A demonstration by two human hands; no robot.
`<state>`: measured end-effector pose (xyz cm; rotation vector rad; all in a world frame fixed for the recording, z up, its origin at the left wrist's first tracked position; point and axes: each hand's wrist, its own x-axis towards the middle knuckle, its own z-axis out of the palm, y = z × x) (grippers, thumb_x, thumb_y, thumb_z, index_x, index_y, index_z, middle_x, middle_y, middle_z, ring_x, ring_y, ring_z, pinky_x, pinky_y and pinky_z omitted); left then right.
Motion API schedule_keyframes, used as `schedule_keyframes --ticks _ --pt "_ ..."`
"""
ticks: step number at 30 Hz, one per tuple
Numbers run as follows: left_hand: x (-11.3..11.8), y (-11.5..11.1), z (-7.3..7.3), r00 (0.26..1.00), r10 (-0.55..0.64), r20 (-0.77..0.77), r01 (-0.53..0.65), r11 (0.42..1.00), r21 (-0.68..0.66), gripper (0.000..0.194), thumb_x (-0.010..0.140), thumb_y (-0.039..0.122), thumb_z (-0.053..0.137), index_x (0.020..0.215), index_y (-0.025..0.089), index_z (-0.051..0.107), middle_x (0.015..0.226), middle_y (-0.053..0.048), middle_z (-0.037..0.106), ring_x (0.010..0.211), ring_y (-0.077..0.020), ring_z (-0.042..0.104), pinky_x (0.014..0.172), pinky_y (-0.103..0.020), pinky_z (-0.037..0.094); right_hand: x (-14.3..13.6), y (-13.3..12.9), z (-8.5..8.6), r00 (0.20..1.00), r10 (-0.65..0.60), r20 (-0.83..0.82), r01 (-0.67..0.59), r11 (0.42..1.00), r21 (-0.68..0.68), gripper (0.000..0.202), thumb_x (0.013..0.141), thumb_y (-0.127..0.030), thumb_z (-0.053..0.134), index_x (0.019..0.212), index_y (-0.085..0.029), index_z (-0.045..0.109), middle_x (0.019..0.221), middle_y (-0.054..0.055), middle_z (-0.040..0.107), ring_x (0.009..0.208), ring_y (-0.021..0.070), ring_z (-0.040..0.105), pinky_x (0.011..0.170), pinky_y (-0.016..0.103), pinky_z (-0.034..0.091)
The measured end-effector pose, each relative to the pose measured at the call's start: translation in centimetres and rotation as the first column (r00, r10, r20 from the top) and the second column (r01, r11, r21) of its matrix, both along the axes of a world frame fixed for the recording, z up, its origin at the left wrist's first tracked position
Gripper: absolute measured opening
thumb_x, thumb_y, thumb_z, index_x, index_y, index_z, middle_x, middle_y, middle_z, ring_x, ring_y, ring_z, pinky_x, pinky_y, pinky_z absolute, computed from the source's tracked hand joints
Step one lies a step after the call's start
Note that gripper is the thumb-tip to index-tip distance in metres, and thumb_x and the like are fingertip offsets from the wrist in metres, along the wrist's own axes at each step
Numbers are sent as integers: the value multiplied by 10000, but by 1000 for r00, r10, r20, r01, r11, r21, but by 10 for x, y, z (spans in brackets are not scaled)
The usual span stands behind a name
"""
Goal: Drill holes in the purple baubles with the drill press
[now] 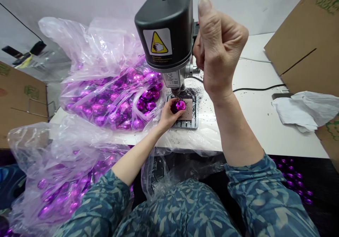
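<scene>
My left hand (169, 114) is closed around a shiny purple faceted ball (180, 105), thumb and fingers at its sides. The ball rests on a small wooden board (188, 110) on the metal base (194, 124) of a drill press (165, 29). Just above the ball is the press's chuck (175, 91); I cannot tell whether a bit touches the ball. My right hand (222, 50) is raised beside the press head in a fist, thumb upward, wrapped round the feed lever, which the fingers mostly hide.
Clear plastic bags of purple balls lie left on the white table (249, 124) and below its edge (60, 194). Dark shavings surround the base. A black cable (259, 89) runs right, towards white crumpled plastic (304, 110). Cardboard boxes (304, 43) stand at both sides. More balls (293, 177) lie lower right.
</scene>
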<state>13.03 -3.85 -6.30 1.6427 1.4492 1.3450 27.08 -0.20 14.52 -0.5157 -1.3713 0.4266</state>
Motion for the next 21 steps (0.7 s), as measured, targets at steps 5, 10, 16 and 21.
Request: schedule_keyframes --ticks 5,10,16,21 --pt "0 1 -11 995 -23 97 24 1000 -7 579 758 351 898 1228 207 592 1217 -99 710 1118 -241 713 1026 -400 565 -1 -5 6 1000 -11 15 10 1000 21 699 737 -912 114 587 -241 244 520 1 281 500 132 284 528 346 316" --pt "0 1 -14 995 -4 97 3 1000 9 587 745 339 910 1221 203 595 1199 -91 716 1135 -246 708 1038 -403 557 -2 -7 6 999 -52 5 52 999 0 699 748 -908 136 569 -236 206 497 -2 273 480 120 274 509 341 294" --pt "2 2 -14 990 -18 141 14 1000 25 566 746 312 915 1203 201 599 1207 -100 719 1143 -254 707 1035 -410 556 -2 -19 -8 996 -18 -92 27 995 96 653 894 -723 501 524 -215 325 472 -28 294 454 89 229 521 338 250" --pt "2 2 -16 987 -26 158 20 999 34 564 752 340 925 1199 205 608 1212 -101 721 1162 -265 702 1061 -435 551 3 -26 -28 995 -43 -93 55 990 132 677 957 -636 565 498 -215 302 461 -38 266 434 79 218 488 336 227"
